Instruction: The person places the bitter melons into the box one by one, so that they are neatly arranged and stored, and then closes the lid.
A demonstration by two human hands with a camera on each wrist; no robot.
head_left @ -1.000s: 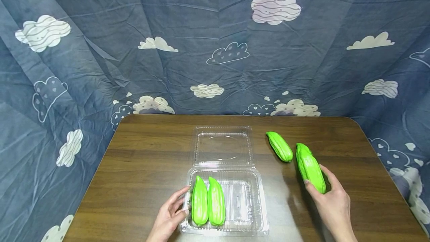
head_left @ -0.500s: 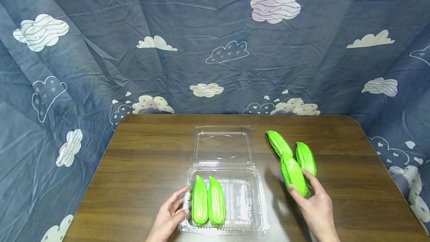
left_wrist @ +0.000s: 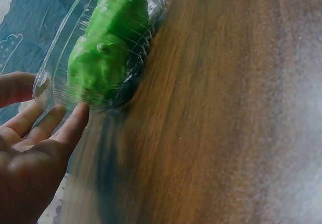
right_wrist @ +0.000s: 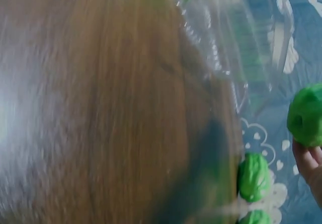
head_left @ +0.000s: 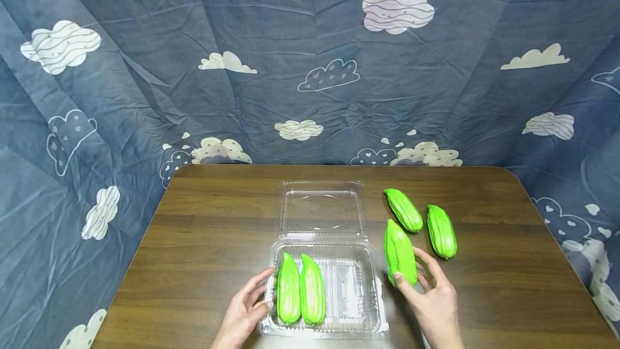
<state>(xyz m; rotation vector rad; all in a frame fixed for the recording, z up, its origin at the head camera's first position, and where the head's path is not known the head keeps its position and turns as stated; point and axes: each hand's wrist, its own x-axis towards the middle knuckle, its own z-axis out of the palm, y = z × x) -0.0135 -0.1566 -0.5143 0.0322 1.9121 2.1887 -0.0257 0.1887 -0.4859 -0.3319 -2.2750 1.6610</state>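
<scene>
My right hand (head_left: 435,298) grips a bright green, ridged bitter melon (head_left: 399,252), thumb on its near side and fingers round the right. It is held just right of the clear plastic container (head_left: 346,330), its pointed end facing away. In the right wrist view the blunt end of the held bitter melon (right_wrist: 307,116) shows above the fingertips. My left hand (head_left: 244,306) holds the container's left rim; the left wrist view shows fingertips (left_wrist: 80,114) against its outer wall. Inside, two bitter melons (head_left: 288,290) lie side by side in the left half.
The container's lid (head_left: 321,214) lies folded back on the wooden table (head_left: 208,220). Two more bitter melons (head_left: 403,210) rest on the table behind the right hand. A blue cloud-print cloth (head_left: 271,31) hangs beyond the far edge.
The right hand has carried its bitter melon leftward from the table's right side to beside the container, uncovering the bitter melon behind it. The left hand and container stay in place.
</scene>
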